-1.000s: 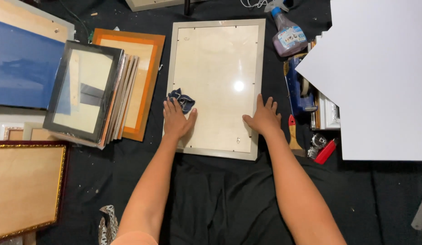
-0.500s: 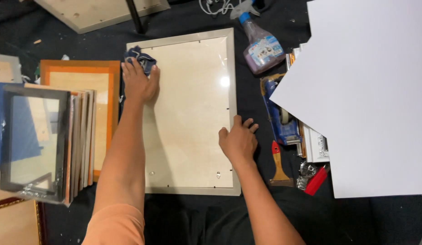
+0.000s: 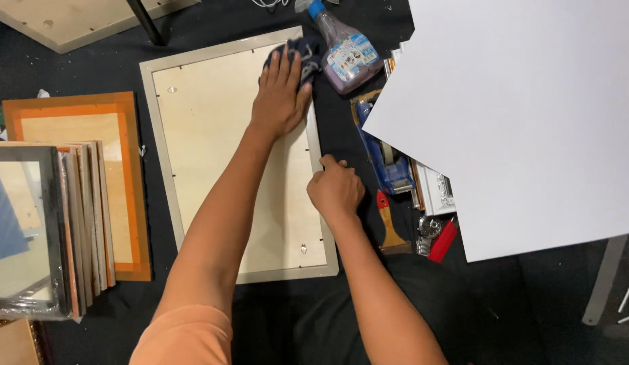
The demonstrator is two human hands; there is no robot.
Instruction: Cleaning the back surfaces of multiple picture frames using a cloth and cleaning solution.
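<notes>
Frame (image 3: 233, 162), pale, lying flat at centre. Left hand (image 3: 282, 94) pressing a dark cloth (image 3: 306, 53) flat, fingers spread, at the frame's 1 o'clock corner. Right hand (image 3: 336, 189) gripping its 3 o'clock edge, fingers curled. Spray bottle (image 3: 345, 49) lying just beyond. Wiping apparently underway; remaining glass needing steady, even passes.

A pale picture frame (image 3: 233, 162) lies flat, a dark cloth (image 3: 302, 54) at its top corner.

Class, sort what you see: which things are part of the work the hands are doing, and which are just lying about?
In use: left hand, dark cloth, pale picture frame, right hand.

Lying about: spray bottle, tape dispenser, white board, stack of frames, orange frame.
</notes>
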